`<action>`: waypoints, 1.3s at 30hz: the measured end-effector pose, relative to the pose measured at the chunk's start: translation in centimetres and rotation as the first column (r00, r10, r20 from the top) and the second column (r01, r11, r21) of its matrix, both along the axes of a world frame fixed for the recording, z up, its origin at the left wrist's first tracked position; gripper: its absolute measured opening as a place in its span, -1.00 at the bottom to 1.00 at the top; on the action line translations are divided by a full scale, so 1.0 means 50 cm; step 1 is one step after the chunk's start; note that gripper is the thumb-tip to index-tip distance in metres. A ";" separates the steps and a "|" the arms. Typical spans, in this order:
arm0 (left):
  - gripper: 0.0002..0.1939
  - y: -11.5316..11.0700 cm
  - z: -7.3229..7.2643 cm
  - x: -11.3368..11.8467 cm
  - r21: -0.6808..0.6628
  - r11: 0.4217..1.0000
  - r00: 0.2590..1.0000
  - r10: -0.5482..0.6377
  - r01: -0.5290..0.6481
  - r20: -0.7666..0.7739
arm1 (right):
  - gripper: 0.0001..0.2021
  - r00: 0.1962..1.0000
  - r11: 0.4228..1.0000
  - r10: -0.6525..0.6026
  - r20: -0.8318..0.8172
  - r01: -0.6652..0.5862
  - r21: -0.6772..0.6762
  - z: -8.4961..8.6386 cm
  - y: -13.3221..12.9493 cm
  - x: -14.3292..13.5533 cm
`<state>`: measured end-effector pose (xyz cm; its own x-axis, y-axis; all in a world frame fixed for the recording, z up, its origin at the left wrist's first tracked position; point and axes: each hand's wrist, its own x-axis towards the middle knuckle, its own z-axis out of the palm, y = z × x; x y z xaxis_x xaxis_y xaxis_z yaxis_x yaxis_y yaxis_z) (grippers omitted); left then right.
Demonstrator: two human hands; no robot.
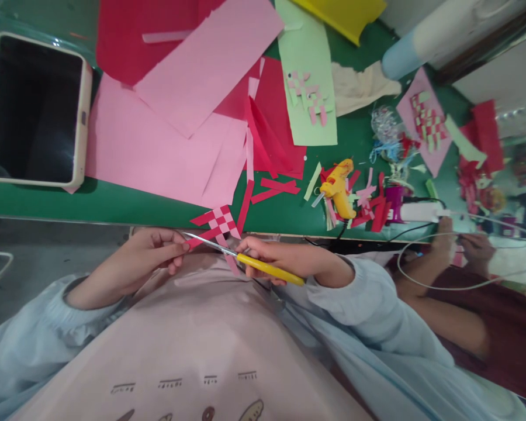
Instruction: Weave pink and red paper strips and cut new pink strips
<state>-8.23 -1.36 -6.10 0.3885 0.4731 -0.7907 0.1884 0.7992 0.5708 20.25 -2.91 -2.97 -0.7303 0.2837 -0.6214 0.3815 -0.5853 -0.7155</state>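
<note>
A small fish-like weave of red and pink paper strips [221,221] hangs just off the table's near edge. My left hand [151,254] pinches the end of one of its red strips. My right hand [267,257] grips yellow-handled scissors [269,269]. Their metal blades point left and lie along the held strip, close to my left fingertips. Whether the blades are parted I cannot make out. Some of the right fingers are hidden behind the handle.
Pink sheets [166,152] and red paper [284,117] cover the green table [114,202]. A tablet-like device [33,111] lies left. A green sheet [309,126] carries woven fish. A yellow glue gun [339,187] sits among paper scraps. At right are a power strip [421,211] and another person's hands [477,254].
</note>
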 end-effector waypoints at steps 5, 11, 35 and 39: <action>-0.73 0.002 0.003 0.003 -0.021 1.000 1.000 0.009 -0.009 -0.003 | -0.69 0.999 0.999 0.012 0.031 -0.010 -0.040 0.002 0.005 0.004; -0.72 0.004 0.000 0.000 -0.032 0.999 1.000 0.027 -0.027 -0.004 | -0.74 1.000 1.000 0.001 0.015 -0.001 0.029 0.004 0.011 0.001; -0.75 0.010 0.014 0.008 -0.070 0.995 0.997 0.072 -0.074 -0.025 | -0.68 0.974 0.968 0.224 -0.019 -0.220 0.118 -0.003 0.079 0.018; -0.74 0.009 0.009 0.005 -0.076 0.995 0.998 0.065 -0.066 -0.016 | -0.68 0.968 0.965 0.251 -0.006 -0.249 0.078 0.003 0.089 0.013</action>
<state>-8.00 -0.89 -5.66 0.3474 0.4348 -0.8308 0.1418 0.8514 0.5050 20.92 1.55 -2.83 -0.7934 0.1367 -0.5931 0.4972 -0.4166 -0.7611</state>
